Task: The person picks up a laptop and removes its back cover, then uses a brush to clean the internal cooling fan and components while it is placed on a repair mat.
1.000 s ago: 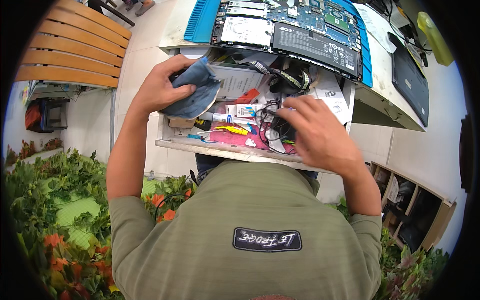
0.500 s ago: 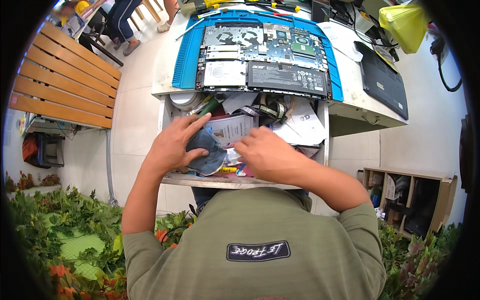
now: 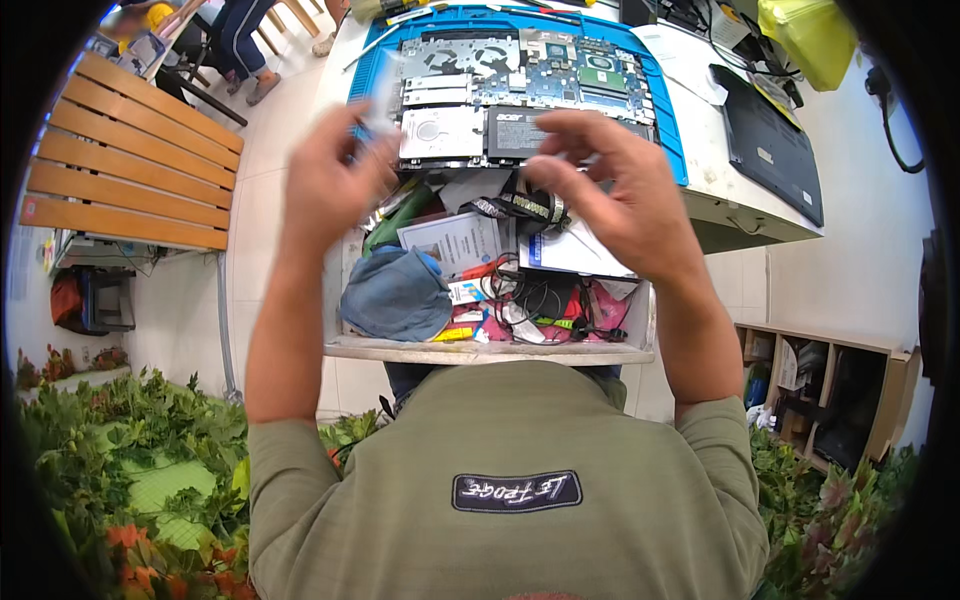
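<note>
I seem poised over the laptop [image 3: 525,92]; right hand [image 3: 622,195] spread; left hand [image 3: 332,180] too blurred to tell; touch calls for care

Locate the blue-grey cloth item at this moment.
In the head view, the blue-grey cloth item lies inside the open drawer at its near left, left of the tangled black cables and beside a yellow item.

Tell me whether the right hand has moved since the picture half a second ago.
Yes: the right hand has moved farther from the drawer front and rightward along it, now overlapping the opened laptop in this view.
</note>
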{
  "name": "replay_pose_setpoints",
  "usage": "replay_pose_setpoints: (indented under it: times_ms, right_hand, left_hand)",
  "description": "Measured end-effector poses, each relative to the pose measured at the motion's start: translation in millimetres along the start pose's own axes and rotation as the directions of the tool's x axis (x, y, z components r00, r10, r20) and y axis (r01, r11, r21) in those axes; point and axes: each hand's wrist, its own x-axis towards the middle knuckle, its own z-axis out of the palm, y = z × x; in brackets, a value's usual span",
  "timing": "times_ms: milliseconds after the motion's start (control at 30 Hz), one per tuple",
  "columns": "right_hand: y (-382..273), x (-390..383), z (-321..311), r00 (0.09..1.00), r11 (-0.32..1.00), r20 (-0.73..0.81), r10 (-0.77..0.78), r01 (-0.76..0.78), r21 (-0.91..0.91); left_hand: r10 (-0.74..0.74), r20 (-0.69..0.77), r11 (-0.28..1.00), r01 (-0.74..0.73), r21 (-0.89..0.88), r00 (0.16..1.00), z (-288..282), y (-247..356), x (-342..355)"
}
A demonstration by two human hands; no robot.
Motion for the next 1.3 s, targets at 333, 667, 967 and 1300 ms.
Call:
replay_pose_setpoints:
  times_ms: [333,667,967,1300]
  right_hand:
    - [29,-101,-26,0.980,0.863,0.183,0.077,0.027,-0.504]
    - [15,-175,-37,0.936,0.895,0.336,0.103,0.060,-0.443]
    - [28,-219,-25,0.949,0.927,0.315,0.025,0.096,-0.362]
    - [44,-186,-27,0.965,0.850,0.214,-0.152,0.238,-0.470]
  left_hand:
    - [-0.217,-0.038,0.634,0.171,0.754,0.975,-20,-74,111]
    - [-0.122,0.100,0.849,0.052,0.525,0.987,-51,-78,67]
    - [-0.111,0.536,0.931,-0.101,0.350,0.837,-80,-15,-51]
    - [-0.087,0.479,0.849,-0.187,0.495,0.873,-44,-24,-132]
